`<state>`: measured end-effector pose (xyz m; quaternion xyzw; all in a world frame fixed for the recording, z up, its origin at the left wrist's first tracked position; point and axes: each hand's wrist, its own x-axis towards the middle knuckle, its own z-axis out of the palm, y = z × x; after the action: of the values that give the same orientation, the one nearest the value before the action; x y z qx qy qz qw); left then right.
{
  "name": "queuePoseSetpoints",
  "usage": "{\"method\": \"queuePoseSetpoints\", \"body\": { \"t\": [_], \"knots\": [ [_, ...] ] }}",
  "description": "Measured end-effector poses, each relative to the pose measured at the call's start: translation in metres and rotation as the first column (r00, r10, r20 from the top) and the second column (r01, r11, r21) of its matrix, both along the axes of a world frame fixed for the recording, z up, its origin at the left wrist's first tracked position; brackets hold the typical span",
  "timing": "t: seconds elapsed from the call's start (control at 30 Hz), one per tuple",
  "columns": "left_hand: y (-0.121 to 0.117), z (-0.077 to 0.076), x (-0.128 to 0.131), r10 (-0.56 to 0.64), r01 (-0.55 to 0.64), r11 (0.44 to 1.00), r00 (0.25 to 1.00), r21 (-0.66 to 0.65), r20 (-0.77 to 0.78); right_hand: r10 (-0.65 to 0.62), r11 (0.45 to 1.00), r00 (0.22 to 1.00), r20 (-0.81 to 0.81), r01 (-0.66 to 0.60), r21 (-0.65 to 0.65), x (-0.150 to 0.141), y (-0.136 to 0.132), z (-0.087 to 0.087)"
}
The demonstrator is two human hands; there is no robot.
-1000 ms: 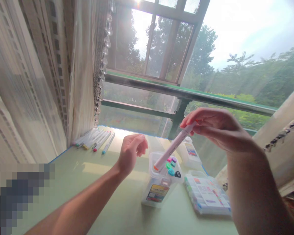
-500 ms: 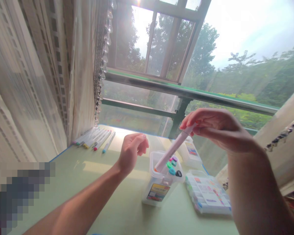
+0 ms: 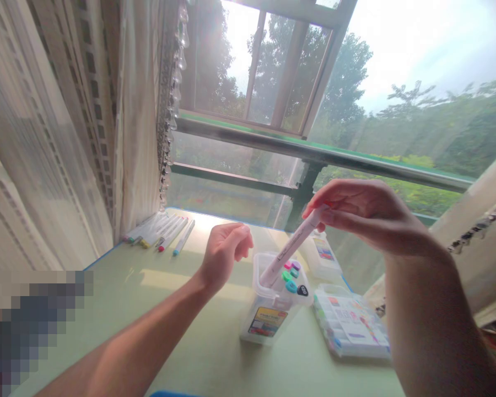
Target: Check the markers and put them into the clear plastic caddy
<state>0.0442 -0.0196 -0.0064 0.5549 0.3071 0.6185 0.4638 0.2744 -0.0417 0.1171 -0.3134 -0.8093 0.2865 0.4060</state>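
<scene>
My right hand (image 3: 366, 215) pinches the top end of a white marker (image 3: 291, 248), which slants down to the left. Its lower tip is inside the mouth of a clear plastic marker tub (image 3: 273, 306) that holds several markers with coloured caps. My left hand (image 3: 225, 253) hovers just left of the tub's rim, fingers loosely curled, holding nothing and not touching the tub.
A row of several markers (image 3: 161, 234) lies at the far left of the pale green table (image 3: 157, 309) by the curtain. A flat clear case of markers (image 3: 351, 328) lies right of the tub, a small clear box (image 3: 320, 251) behind it. Window railing beyond.
The marker's orange lower tip has gone down from above the tub's rim into the tub. Both hands have hardly shifted.
</scene>
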Motion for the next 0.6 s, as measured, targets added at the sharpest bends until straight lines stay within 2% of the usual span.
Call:
{"method": "queuePoseSetpoints", "body": {
  "t": [0.2,0.37,0.6],
  "knots": [
    [-0.0014,-0.0003,-0.0002,0.035,-0.028,0.997,0.994,0.069,-0.108,-0.005,1.0,0.999,0.052,0.006,-0.025,-0.0048,-0.0078,0.0027],
    [-0.0013,0.0,0.0001,0.025,-0.014,0.996,0.99,0.084,-0.138,0.014,0.998,0.982,0.188,-0.025,0.053,-0.0065,-0.0098,0.0036],
    [-0.0029,-0.0003,0.0008,0.007,0.007,0.996,0.989,0.091,-0.149,0.016,0.991,0.953,0.301,-0.055,0.121,-0.0107,-0.0091,0.0005]
  ]
}}
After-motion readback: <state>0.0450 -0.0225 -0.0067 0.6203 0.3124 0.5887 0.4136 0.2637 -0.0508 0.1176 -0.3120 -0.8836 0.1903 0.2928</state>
